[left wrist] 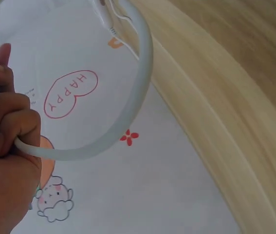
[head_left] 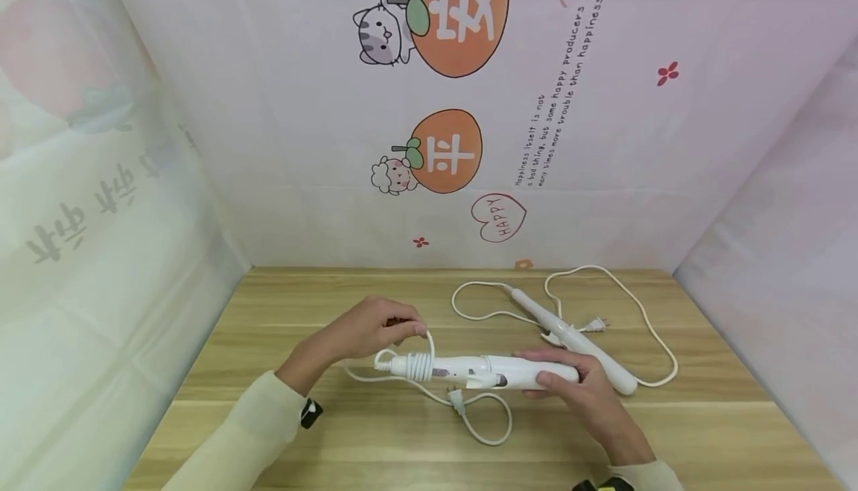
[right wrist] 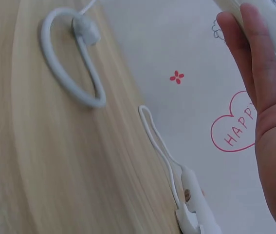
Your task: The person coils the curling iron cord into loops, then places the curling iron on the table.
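Note:
A white curling iron [head_left: 469, 369] lies crosswise in front of me, several turns of its white cord [head_left: 421, 366] coiled round the cord end of the handle. My left hand [head_left: 375, 328] pinches the cord just above these turns; in the left wrist view a loop of cord [left wrist: 145, 63] runs out of the curled fingers. Around the opposite end of the iron, my right hand [head_left: 576, 383] grips with the thumb on the near side. The cord's free part with its plug [head_left: 456, 401] rests on the table, below the iron in the head view.
Another white curling iron [head_left: 570, 336] lies slanted on the wooden table [head_left: 302, 439] behind my right hand. Its cord [head_left: 643, 312] spreads in loose loops, the plug [head_left: 595, 325] beside its handle. White printed cloth [head_left: 302, 141] walls in the back and sides.

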A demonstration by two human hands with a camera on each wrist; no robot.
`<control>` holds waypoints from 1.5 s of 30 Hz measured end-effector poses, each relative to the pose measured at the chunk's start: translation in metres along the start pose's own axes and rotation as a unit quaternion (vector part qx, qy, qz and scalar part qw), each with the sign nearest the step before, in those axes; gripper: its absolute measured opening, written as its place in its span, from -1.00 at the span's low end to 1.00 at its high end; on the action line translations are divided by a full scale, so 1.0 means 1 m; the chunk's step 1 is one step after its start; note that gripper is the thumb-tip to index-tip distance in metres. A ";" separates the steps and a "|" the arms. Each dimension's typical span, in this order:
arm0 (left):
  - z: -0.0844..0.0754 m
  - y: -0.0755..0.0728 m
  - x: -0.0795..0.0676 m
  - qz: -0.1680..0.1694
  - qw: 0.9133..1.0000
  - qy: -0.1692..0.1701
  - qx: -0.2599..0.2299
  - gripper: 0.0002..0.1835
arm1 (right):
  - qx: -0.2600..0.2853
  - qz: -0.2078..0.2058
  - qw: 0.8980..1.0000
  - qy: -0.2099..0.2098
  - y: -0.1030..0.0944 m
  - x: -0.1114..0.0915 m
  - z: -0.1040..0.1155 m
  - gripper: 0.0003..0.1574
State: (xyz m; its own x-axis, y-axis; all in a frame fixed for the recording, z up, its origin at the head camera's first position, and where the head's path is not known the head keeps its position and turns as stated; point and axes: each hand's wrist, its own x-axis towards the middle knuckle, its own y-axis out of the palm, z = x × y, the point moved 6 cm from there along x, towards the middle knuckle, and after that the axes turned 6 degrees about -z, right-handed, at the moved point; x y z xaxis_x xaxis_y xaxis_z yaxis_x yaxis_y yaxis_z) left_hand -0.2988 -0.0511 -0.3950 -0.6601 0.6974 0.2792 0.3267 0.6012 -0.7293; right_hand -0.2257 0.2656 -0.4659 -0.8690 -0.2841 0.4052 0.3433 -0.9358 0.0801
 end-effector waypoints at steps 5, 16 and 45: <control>0.013 0.011 -0.001 0.016 0.994 -0.036 -0.104 -0.74 | 0.044 0.006 0.999 -0.007 0.001 0.001 0.001 -0.45; 0.024 0.035 -0.007 -0.076 0.981 -0.098 -0.152 -0.77 | 0.059 -0.047 0.997 -0.035 -0.002 0.010 0.010 -0.46; -0.007 0.046 -0.014 -0.083 0.987 -0.136 -0.010 -0.72 | -0.064 -0.201 0.977 -0.034 -0.013 0.016 0.004 -0.62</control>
State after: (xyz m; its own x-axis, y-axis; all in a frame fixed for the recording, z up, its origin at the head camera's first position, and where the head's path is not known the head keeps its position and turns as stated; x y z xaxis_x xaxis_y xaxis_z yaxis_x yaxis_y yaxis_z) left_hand -0.2695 -0.0304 -0.4283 -0.8616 0.4601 0.2144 0.2102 0.7079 -0.6743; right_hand -0.2426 0.2743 -0.4565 -0.8969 0.1215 0.4252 -0.0709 -0.9886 0.1328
